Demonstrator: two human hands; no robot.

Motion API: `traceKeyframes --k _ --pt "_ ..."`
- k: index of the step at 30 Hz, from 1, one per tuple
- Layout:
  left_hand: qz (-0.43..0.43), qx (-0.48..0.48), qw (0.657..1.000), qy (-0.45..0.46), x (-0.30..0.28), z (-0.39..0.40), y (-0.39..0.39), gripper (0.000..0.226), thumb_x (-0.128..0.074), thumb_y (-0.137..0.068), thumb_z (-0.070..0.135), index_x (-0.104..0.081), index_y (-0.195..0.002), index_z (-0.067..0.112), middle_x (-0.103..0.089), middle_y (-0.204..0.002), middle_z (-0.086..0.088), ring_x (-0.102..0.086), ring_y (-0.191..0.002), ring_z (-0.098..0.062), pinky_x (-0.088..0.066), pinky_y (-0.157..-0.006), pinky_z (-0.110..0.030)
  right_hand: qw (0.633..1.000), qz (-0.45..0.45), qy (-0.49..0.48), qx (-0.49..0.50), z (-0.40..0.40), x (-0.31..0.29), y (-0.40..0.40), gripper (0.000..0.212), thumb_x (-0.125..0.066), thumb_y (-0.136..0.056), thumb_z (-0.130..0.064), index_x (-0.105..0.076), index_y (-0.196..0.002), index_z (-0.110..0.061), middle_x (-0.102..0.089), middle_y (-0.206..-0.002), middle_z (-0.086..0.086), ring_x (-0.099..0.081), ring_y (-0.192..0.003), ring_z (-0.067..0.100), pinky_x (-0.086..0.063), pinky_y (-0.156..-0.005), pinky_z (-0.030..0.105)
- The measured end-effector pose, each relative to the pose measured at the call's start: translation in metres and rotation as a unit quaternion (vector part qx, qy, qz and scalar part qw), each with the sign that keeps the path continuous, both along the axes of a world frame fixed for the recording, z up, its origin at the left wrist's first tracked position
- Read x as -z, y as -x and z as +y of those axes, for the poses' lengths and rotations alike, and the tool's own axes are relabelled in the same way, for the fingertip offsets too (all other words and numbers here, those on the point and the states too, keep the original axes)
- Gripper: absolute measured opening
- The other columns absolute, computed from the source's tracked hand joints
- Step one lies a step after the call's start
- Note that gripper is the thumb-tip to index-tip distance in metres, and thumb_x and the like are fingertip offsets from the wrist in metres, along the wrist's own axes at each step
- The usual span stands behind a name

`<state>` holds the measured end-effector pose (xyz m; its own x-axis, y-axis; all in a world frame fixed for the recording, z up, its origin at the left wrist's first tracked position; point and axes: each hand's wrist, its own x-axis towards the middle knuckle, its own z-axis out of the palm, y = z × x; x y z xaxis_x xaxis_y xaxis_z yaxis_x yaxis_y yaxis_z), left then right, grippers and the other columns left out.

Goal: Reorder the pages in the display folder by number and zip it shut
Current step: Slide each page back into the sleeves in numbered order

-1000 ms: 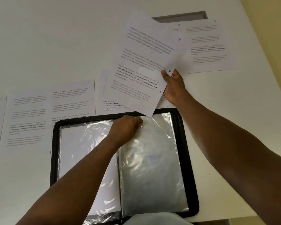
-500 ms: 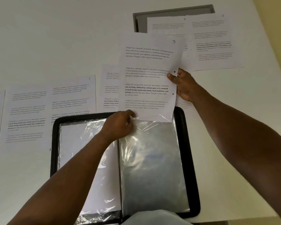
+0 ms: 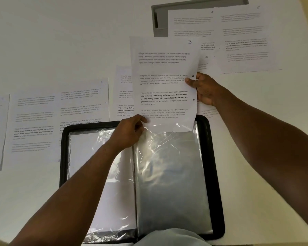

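Black zip-edged display folder (image 3: 215, 174) now takes white printed page 3 (image 3: 164, 82), lowered by pinching right hand (image 3: 205, 91) into the clear sleeve (image 3: 171, 174) that gripping left hand (image 3: 127, 134) opens.

Soft even light, glare on plastic sleeve (image 3: 169, 157), blurred wide-angle edges

handwritten "3" on the held page (image 3: 164, 82); "10" on a sheet (image 3: 205, 57) behind.

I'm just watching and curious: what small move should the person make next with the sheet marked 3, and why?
Probably slide page 3 straight down into the right-hand sleeve. The left hand pinches the sleeve's top edge and the right hand grips the page's side; its bottom edge sits at the sleeve's mouth, most of it still outside.
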<state>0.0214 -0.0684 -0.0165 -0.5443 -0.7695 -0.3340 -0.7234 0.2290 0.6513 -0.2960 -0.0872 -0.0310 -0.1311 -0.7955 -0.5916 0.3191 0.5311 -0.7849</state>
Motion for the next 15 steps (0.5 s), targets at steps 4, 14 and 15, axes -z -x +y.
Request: traceKeyframes --k 4,14,15 --pt "0.006 -0.009 1.0 -0.009 0.002 -0.001 -0.004 0.032 -0.063 -0.088 0.003 -0.063 -0.114 0.021 -0.065 -0.087 0.005 -0.064 -0.08 -0.012 -0.051 -0.078 -0.022 1.0 0.004 -0.015 -0.017 -0.006 0.003 0.007 0.038 -0.066 -0.09 -0.016 -0.058 -0.127 -0.012 -0.068 -0.118 0.006 -0.066 -0.108 0.023 -0.058 -0.083 0.04" --pt "0.03 -0.036 0.999 -0.009 0.007 -0.006 -0.001 0.023 -0.064 -0.091 0.009 -0.064 -0.112 0.018 -0.068 -0.095 0.003 -0.066 -0.085 -0.016 -0.051 -0.079 -0.014 0.989 0.006 -0.032 -0.147 -0.012 0.007 -0.018 0.079 -0.081 -0.055 -0.037 -0.059 -0.127 -0.014 -0.068 -0.121 0.007 -0.066 -0.11 0.022 -0.055 -0.09 0.043" --pt "0.028 -0.039 0.999 -0.009 0.007 -0.006 -0.001 0.023 -0.064 -0.091 0.009 -0.065 -0.112 0.018 -0.068 -0.096 0.001 -0.066 -0.085 -0.015 -0.049 -0.077 -0.01 0.988 0.007 -0.032 -0.152 -0.011 0.009 -0.019 0.076 -0.081 -0.056 -0.036 -0.06 -0.126 -0.015 -0.068 -0.12 0.006 -0.066 -0.11 0.022 -0.056 -0.089 0.042"
